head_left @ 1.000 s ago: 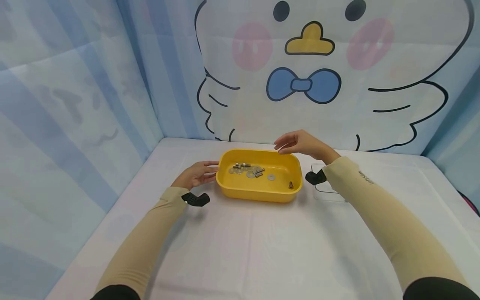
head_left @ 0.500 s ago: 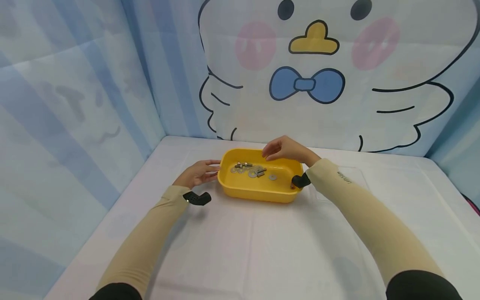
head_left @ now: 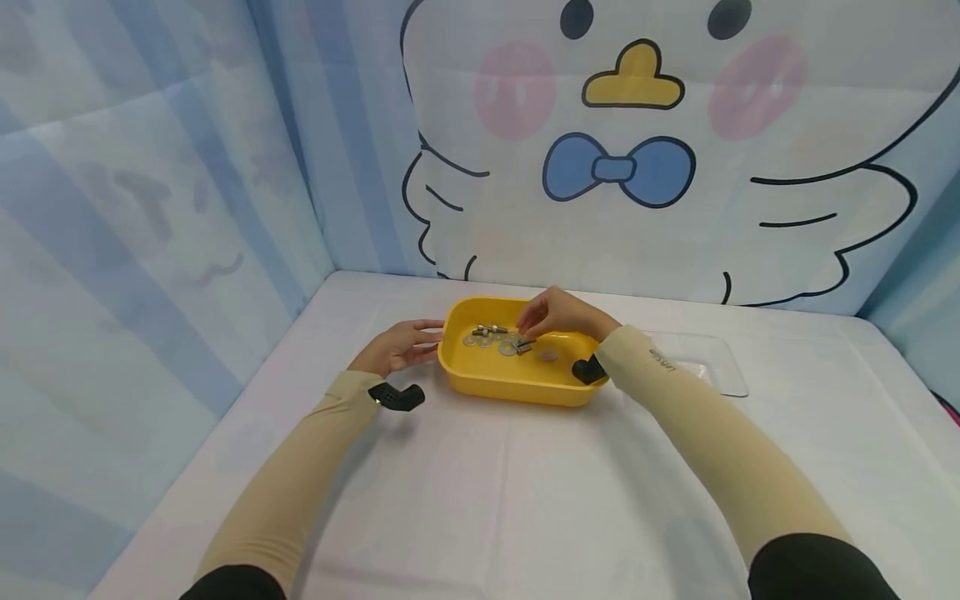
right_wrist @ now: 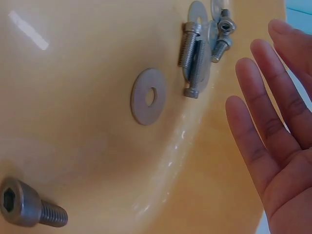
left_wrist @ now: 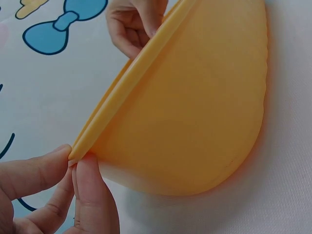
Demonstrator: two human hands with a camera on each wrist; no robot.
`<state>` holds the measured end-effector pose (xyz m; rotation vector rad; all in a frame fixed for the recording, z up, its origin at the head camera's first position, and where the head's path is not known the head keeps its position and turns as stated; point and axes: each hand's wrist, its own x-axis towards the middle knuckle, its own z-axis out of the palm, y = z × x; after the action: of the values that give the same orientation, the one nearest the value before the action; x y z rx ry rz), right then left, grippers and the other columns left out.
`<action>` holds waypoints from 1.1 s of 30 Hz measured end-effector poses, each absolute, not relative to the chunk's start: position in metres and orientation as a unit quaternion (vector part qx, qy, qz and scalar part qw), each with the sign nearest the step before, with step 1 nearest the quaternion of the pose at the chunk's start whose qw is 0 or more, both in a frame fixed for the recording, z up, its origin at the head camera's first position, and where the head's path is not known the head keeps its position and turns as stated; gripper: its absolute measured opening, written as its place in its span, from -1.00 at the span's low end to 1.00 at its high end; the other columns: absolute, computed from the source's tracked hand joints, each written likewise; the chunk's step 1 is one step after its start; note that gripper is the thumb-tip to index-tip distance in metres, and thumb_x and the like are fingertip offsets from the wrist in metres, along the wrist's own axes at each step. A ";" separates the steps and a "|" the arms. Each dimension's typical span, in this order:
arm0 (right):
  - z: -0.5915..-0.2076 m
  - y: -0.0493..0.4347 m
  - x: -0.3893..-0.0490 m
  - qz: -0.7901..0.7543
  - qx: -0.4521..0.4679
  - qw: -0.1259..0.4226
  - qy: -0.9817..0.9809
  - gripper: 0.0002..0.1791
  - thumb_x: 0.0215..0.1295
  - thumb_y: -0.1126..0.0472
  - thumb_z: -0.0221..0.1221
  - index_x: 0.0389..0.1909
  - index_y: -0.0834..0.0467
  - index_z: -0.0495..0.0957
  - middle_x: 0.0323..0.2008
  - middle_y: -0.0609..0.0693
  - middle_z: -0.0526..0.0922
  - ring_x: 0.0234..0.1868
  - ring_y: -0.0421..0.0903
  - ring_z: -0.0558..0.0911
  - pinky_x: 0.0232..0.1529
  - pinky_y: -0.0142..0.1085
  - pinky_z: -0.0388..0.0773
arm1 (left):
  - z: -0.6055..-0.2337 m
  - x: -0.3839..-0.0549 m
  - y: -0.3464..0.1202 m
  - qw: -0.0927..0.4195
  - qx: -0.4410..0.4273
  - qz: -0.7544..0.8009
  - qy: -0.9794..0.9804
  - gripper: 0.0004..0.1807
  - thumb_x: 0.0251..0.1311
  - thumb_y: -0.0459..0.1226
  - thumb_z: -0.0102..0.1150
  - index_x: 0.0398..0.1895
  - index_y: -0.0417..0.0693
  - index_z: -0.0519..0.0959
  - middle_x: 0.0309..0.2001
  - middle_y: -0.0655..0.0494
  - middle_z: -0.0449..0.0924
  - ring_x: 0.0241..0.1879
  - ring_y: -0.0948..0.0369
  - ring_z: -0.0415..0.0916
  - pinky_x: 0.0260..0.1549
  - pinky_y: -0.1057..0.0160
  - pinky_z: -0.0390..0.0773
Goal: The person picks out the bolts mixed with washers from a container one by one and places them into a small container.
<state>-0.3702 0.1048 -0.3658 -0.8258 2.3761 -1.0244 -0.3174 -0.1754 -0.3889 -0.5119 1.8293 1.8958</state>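
Observation:
A yellow plastic tray [head_left: 517,390] sits on the table. My left hand [head_left: 397,346] pinches its left rim between thumb and fingers, as the left wrist view shows. Over the tray's far right part, my right hand [head_left: 562,312] hangs with loosely bent fingers and nothing visible in them. Inside lie several socket-head bolts [right_wrist: 188,48] and flat washers, bunched near the far side. One washer [right_wrist: 140,92] lies apart from the bunch. A thicker bolt [right_wrist: 25,204] lies alone in the right wrist view; the right wrist hides it in the head view.
To the right of the tray lies a clear, shallow plastic box or lid [head_left: 708,354], partly covered by the right sleeve. A white cloth [head_left: 420,508] covers the table. A printed curtain [head_left: 615,242] hangs directly behind it.
My right hand has moved left and down, from the tray's far rim to above the bolts and washers. The left hand stays at the left rim.

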 end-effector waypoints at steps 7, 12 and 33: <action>-0.375 0.102 -0.372 -0.353 -0.301 0.217 0.859 -0.78 0.12 0.39 0.26 -0.19 0.36 0.61 -0.23 0.17 0.71 -0.26 -0.16 0.68 -0.06 -0.27 0.64 | -0.390 -0.317 -0.176 0.225 -0.184 0.693 0.660 -0.47 0.27 -0.37 0.08 0.32 0.00 0.32 0.04 0.03 0.43 -0.29 0.24 0.48 -0.37 0.49 0.63; -0.379 0.100 -0.373 -0.344 -0.305 0.229 0.858 -0.78 0.11 0.40 0.27 -0.19 0.36 0.61 -0.22 0.19 0.70 -0.24 -0.13 0.68 -0.04 -0.26 0.64 | -0.390 -0.317 -0.176 0.228 -0.181 0.693 0.659 -0.46 0.27 -0.37 0.08 0.33 -0.01 0.31 0.03 0.04 0.44 -0.32 0.26 0.50 -0.35 0.48 0.64; -0.391 0.101 -0.378 -0.303 -0.274 0.213 0.888 -0.84 0.05 0.40 0.30 -0.29 0.27 0.67 -0.27 0.09 0.72 -0.31 -0.21 0.62 -0.15 -0.36 0.62 | -0.388 -0.320 -0.177 0.229 -0.185 0.690 0.661 -0.47 0.27 -0.36 0.08 0.32 0.00 0.33 0.05 0.03 0.44 -0.32 0.25 0.49 -0.39 0.48 0.63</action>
<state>-0.3783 0.1012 -0.3912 -0.7599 2.4640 -0.8421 -0.3199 -0.1767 -0.3884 -0.5094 1.8206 1.8991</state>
